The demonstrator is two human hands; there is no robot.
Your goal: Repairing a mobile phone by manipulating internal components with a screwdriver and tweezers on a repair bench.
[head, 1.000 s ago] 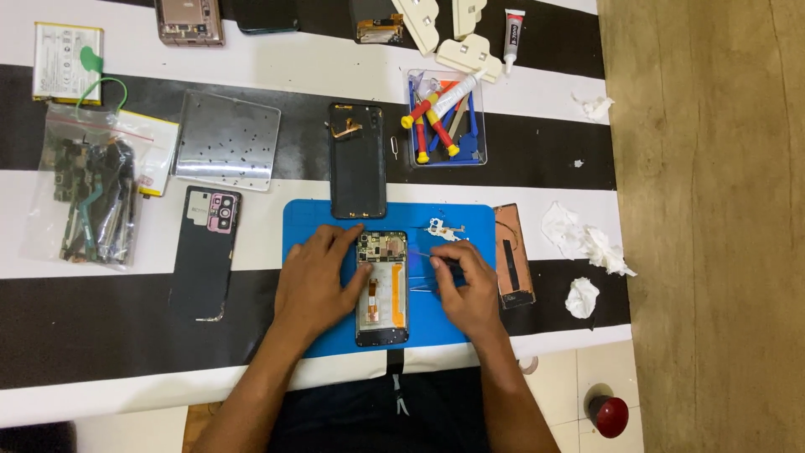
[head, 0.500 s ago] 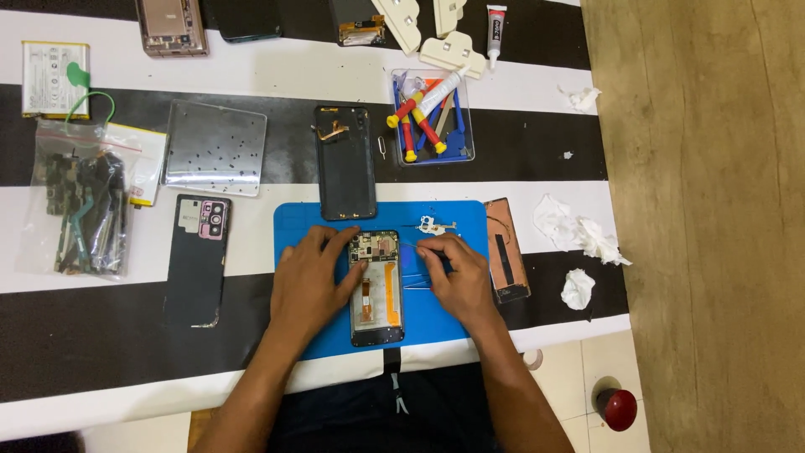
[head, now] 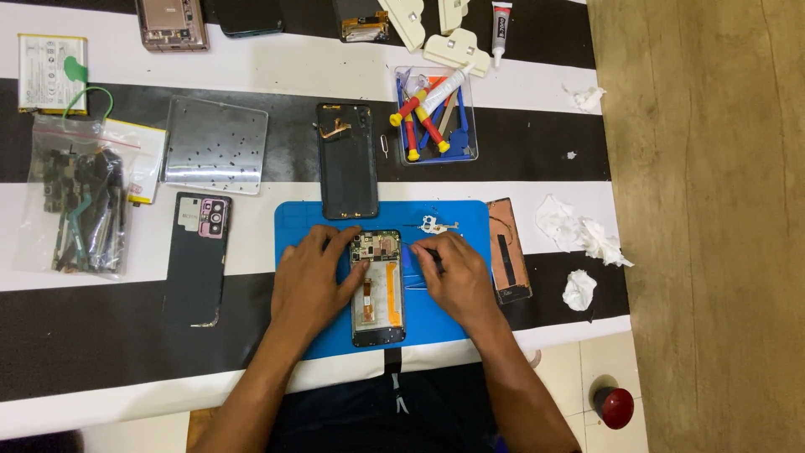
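Opened phone (head: pixel 378 287) lies face down on blue mat (head: pixel 302 222), near the desk's (head: pixel 251 63) front edge, back cover off, board & orange flex showing. Left hand (head: pixel 310 281) rests flat on the mat w/ fingers spread, fingertips touching the phone's left edge & top corner, steadying it. Right hand (head: pixel 457 277) sits just right of the phone, fingers curled round a thin tool (head: pixel 426 252) whose tip points at the phone's upper right side; can't tell exactly what kind of tool.

On the mat above the right hand: small white-metal part (head: pixel 438 225). Black back cover (head: pixel 346 161) lies upright, its lower end overlapping the mat's top edge. Just right of the mat: brown flat panel (head: pixel 509 250). Further right, crumpled tissues (head: pixel 579 239).

Left of the mat: dark back cover w/ camera block (head: pixel 198 258). Above it a silver plate (head: pixel 216 144) dotted w/ tiny screws. Far left: clear bag of parts (head: pixel 80 210); battery (head: pixel 50 60) at the top left corner.

Behind the black cover, to the right: clear tray (head: pixel 436 119) w/ red-yellow screwdrivers. Glue tube (head: pixel 501 21) at the top edge. Desk has black & white stripes.
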